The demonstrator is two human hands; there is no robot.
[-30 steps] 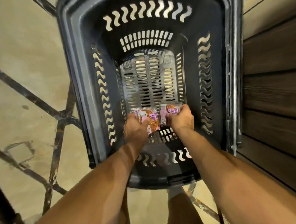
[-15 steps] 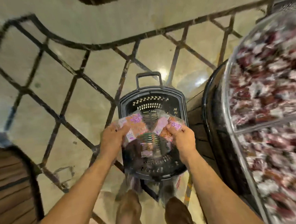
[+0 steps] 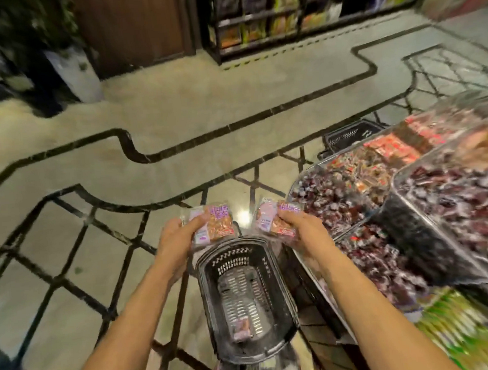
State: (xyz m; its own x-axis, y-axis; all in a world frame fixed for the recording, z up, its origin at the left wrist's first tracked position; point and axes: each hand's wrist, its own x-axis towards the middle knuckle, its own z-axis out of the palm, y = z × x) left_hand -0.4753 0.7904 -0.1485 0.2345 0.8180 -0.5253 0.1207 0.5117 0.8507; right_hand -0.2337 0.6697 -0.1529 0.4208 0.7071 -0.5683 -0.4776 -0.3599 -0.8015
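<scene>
Both packets are up and out of the basket now, where a second ago I held them low against its slatted bottom. My view has swung up as well, so the shop floor and shelves show.

My left hand pinches the left packet, thumb across its face and fingers behind, above and just left of the basket's far rim. My right hand grips the right packet the same way, above and just right of that rim. The two packets are apart, with a bright spot of floor between them.

Down in the basket, toward its near end, lies one small packet, with slats around it.

Close against the basket's right side stands a clear bin heaped with wrapped sweets. A higher tray of the same juts out farther right. My right forearm runs along the bin's edge, so that side is tight. Beyond the bin, well past the basket's far end, a second basket sits on the floor.

Left of the basket and past its far rim, the tiled floor with dark inlay lines lies open. It runs as far as the blurred shelves and a wooden panel.
</scene>
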